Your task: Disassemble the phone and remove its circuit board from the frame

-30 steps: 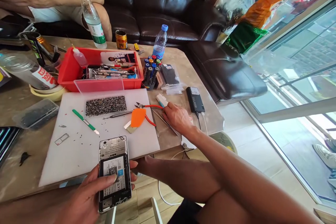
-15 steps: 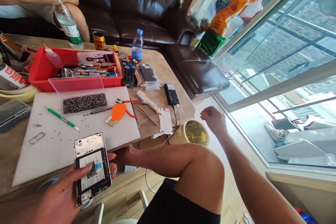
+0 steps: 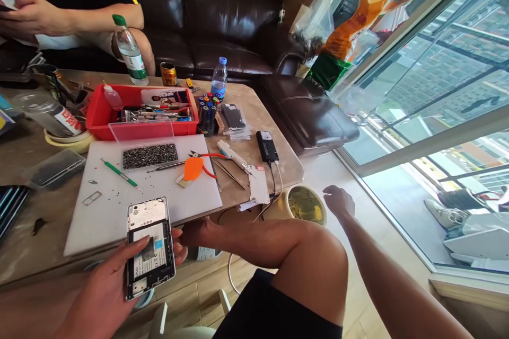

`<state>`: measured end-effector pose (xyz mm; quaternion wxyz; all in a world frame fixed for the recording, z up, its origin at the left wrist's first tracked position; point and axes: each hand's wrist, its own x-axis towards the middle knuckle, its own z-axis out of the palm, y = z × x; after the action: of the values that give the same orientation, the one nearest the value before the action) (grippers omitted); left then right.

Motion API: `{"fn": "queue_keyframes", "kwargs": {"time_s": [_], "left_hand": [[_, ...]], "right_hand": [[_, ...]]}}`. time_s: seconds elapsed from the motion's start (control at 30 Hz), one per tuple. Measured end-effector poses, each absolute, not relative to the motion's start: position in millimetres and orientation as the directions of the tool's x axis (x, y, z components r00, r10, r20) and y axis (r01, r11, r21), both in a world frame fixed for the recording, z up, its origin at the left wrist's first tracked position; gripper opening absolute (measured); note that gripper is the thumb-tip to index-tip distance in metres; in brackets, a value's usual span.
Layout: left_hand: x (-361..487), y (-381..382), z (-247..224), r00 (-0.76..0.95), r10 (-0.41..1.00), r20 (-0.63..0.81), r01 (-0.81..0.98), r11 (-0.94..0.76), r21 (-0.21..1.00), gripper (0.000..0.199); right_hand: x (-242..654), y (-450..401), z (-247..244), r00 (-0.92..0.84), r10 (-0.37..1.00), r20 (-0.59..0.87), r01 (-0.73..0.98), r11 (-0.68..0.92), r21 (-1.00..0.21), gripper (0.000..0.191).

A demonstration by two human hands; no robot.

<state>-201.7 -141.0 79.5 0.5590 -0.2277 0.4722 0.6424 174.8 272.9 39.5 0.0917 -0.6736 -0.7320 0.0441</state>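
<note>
Left of the smooth white mat (image 3: 186,190), a clear plastic case (image 3: 58,169). Over its near edge, gripped along both sides in the left hand (image 3: 95,288), a flat opened phone (image 3: 151,250). On the mat, glittery dark bits (image 3: 149,155) and a flat orange pick (image 3: 193,168). Right of it, a matte black power brick (image 3: 266,146) near the bench's (image 3: 286,169) edge; farther right, over pale floor (image 3: 360,254) with open room around, the right hand (image 3: 340,202), fingers bent, contents impossible to tell.
</note>
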Motion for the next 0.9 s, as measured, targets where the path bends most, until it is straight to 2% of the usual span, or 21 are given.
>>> {"fn": "queue_keyframes", "kwargs": {"time_s": [0.1, 0.2, 0.27, 0.4, 0.47, 0.57, 0.67, 0.77, 0.83, 0.9], "left_hand": [[-203.4, -137.6, 77.5, -0.305, 0.537, -0.786, -0.922, 0.039, 0.384, 0.045], [-202.1, -129.9, 81.1, -0.294, 0.617, -0.73, -0.928, -0.003, 0.372, 0.049], [-201.9, -124.9, 82.6, -0.276, 0.664, -0.694, -0.936, -0.024, 0.35, 0.059], [-205.6, -120.1, 77.7, -0.279, 0.712, -0.644, -0.938, -0.059, 0.341, 0.077], [-207.8, -120.7, 72.6, -0.279, 0.742, -0.609, -0.939, -0.078, 0.334, 0.08], [-210.5, -122.5, 65.3, -0.278, 0.771, -0.573, -0.943, -0.106, 0.315, 0.08], [-213.8, -122.6, 61.2, -0.262, 0.761, -0.594, -0.955, -0.113, 0.275, 0.077], [-217.5, -121.4, 60.2, -0.279, 0.716, -0.639, -0.957, -0.152, 0.247, 0.068], [-219.3, -121.4, 59.1, -0.299, 0.698, -0.651, -0.953, -0.184, 0.242, 0.065], [-220.1, -122.5, 56.8, -0.3, 0.699, -0.649, -0.953, -0.192, 0.234, 0.062]], "right_hand": [[138.5, 263.8, 55.4, -0.096, 0.995, -0.013, 0.94, 0.086, -0.329, 0.013], [84.1, 240.6, 72.5, -0.251, 0.966, -0.068, 0.837, 0.181, -0.516, 0.027], [43.1, 218.1, 82.5, -0.378, 0.925, -0.052, 0.725, 0.26, -0.638, 0.026], [-35.2, 162.7, 91.5, -0.703, 0.709, -0.052, 0.508, 0.45, -0.735, 0.032], [-69.3, 133.4, 89.0, -0.811, 0.579, -0.081, 0.412, 0.467, -0.782, 0.029], [-110.4, 92.3, 79.8, -0.879, 0.45, -0.158, 0.327, 0.328, -0.886, 0.03], [-135.5, 57.8, 68.5, -0.887, 0.358, -0.291, 0.317, 0.015, -0.948, 0.028], [-145.6, 34.8, 56.6, -0.887, 0.214, -0.41, 0.347, -0.277, -0.896, 0.03], [-147.2, 28.3, 49.4, -0.881, 0.18, -0.437, 0.351, -0.37, -0.86, 0.035], [-147.2, 27.7, 43.7, -0.876, 0.178, -0.448, 0.353, -0.395, -0.848, 0.038]]}}
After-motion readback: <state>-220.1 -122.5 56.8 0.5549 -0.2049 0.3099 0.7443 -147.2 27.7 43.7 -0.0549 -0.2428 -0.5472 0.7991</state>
